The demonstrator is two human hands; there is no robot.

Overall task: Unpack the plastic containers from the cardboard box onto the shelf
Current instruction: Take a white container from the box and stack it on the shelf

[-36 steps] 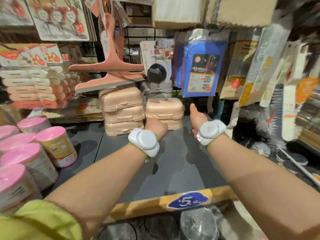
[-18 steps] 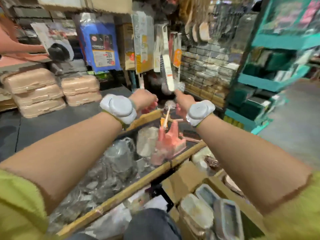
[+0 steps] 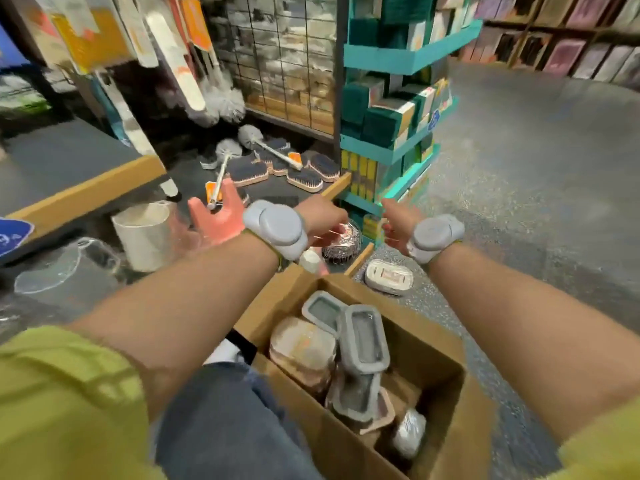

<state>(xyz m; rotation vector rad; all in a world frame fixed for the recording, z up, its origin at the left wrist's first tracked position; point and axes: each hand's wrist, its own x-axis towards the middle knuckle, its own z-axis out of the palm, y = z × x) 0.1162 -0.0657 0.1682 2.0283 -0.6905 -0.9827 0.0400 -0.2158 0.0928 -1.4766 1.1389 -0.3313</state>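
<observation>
An open cardboard box stands on the floor below my arms. Inside lie several plastic containers: a beige one and grey-lidded ones on edge. One more container lies on the floor beyond the box. My left hand and my right hand hover above the box's far edge, both empty, fingers loosely apart, about a hand's width from each other. The dark shelf with a wooden front edge is at the upper left.
The lower shelf holds brushes, a pink holder, a white cup and clear plastic wrap. A teal display rack stands ahead on the right. My knee in jeans is beside the box. Grey floor lies to the right.
My view has swung right and down from the shelf with the stacked beige containers to the box on the floor. Both hands pulled back from the shelf and now hang over the box.
</observation>
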